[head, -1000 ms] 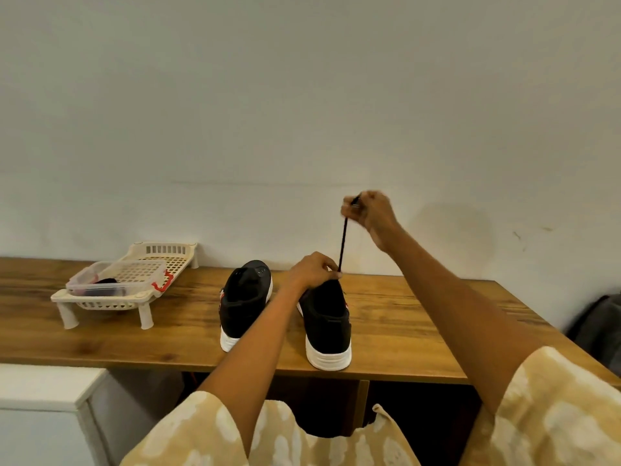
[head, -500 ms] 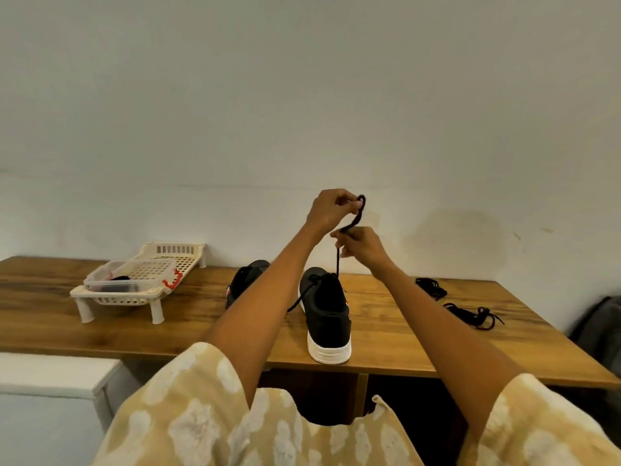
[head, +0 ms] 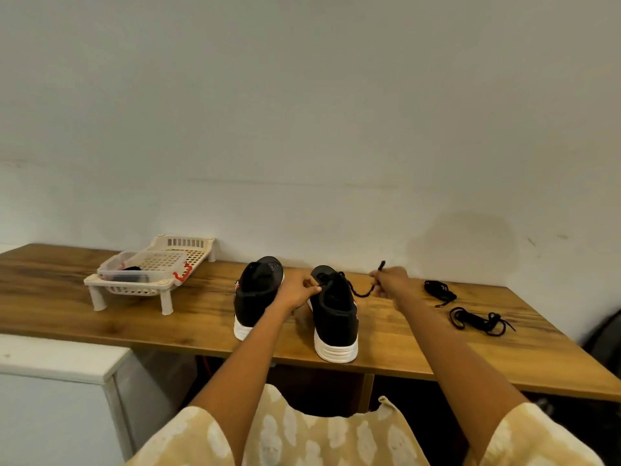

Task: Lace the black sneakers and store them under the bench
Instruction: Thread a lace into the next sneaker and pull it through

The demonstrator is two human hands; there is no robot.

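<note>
Both hands pinch a black lace (head: 361, 290) on the right sneaker (head: 334, 314).

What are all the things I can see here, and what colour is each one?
sneakers: 2, black with white soles, side by side mid-bench; left sneaker, right sneaker
lace in use: 1, black, runs from the right sneaker to the right hand
spare laces: 2 bundles, black, on the bench at the right; far bundle, near bundle
rack: 1, cream with red trim, on legs, bench left
clear box: 1, see-through, on the rack, something dark inside
bench: 1, brown wood, against the wall
cabinet: 1, white, lower left
left hand: 1, fingers curled at the right sneaker's top
right hand: 1, pinching the lace end
</note>
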